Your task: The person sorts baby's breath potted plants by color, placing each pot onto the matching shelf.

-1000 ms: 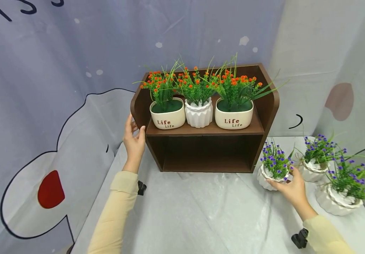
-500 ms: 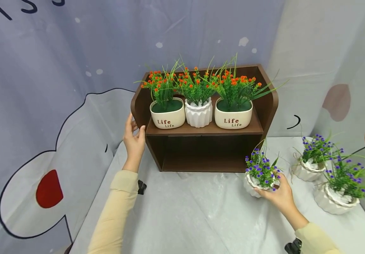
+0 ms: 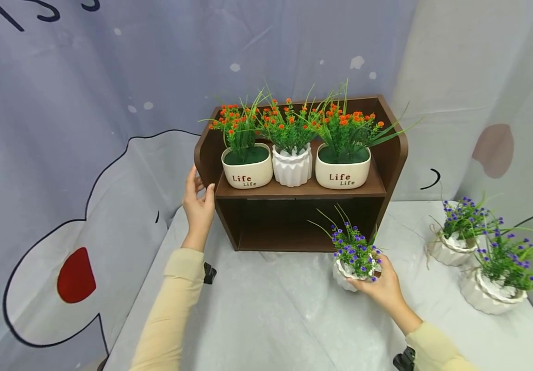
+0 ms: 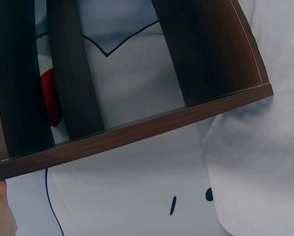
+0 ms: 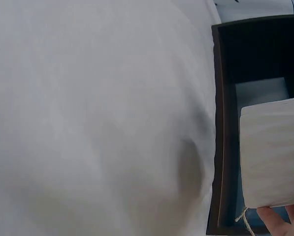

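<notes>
With fingers behind and thumb in front, my left hand (image 3: 198, 214) grips the left side panel of a brown wooden shelf (image 3: 299, 191). In the left wrist view, only part of that hand (image 4: 1, 214) shows, below the shelf board (image 4: 132, 136). My right hand (image 3: 387, 289) holds a white ribbed flowerpot (image 3: 342, 277) with purple flowers, just in front of the right half of the lower compartment. The right wrist view has the pot's pale wall (image 5: 272, 152) overlapping the shelf's opening, a bit of twine hanging at its base and my fingertips (image 5: 271, 219) against it.
On the upper board stand a cream pot (image 3: 248, 174) with orange flowers, a white ribbed pot (image 3: 292, 167) and another cream pot (image 3: 343, 175). To the right, two more purple-flowered pots stand on the white-covered table (image 3: 271, 314): one behind (image 3: 452, 252), one nearer (image 3: 491, 296).
My right hand has carried the purple-flowered pot leftward, from beside the shelf's right end to before its lower compartment. My left hand has kept its grip on the side panel.
</notes>
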Motion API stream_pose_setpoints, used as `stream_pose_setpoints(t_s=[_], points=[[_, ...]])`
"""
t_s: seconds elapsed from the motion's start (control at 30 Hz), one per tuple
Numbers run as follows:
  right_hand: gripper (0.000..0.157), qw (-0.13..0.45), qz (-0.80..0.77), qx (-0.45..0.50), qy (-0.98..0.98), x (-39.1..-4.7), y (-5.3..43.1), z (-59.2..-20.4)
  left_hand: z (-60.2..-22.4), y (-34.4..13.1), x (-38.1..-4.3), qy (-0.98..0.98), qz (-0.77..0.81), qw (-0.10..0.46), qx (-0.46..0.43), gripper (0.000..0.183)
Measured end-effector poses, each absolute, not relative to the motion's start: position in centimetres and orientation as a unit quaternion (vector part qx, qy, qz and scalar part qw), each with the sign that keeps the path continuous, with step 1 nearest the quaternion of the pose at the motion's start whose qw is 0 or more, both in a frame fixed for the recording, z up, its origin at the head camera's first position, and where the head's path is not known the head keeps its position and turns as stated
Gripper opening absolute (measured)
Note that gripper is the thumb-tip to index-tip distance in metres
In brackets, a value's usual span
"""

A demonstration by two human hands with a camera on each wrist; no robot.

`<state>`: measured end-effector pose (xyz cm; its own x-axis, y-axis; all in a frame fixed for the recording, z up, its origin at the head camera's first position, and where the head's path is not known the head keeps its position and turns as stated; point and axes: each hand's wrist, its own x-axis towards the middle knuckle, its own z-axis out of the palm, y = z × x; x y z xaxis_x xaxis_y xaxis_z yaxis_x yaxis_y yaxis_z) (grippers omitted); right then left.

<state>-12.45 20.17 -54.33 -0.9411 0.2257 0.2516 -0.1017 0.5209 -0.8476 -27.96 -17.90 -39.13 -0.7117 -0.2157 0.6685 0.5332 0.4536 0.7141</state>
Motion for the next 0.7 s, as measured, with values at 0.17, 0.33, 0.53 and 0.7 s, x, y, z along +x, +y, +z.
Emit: stream_pose_setpoints(t_s=[0.17, 0.33, 0.53, 0.7], points=[[0.084, 0.157, 0.499, -0.027, -0.852, -13.4, 18.0, -54.7, -39.2, -18.5, -27.6, -0.772, -0.514, 0.360, -0.101, 0.055], [0.085, 0.153, 0.507, -0.013, -0.848, -14.5, 15.8, -54.6, -39.2, -18.8, -27.5, -0.770, -0.515, 0.363, -0.101, 0.055], [0.088, 0.167, 0.517, -0.013, -0.839, -15.7, 13.8, -54.7, -38.9, -18.2, -28.0, -0.772, -0.510, 0.362, -0.114, 0.056], [0.087, 0.175, 0.528, -0.007, -0.831, -16.6, 11.7, -55.1, -38.8, -18.2, -27.9, -0.769, -0.515, 0.362, -0.111, 0.056]])
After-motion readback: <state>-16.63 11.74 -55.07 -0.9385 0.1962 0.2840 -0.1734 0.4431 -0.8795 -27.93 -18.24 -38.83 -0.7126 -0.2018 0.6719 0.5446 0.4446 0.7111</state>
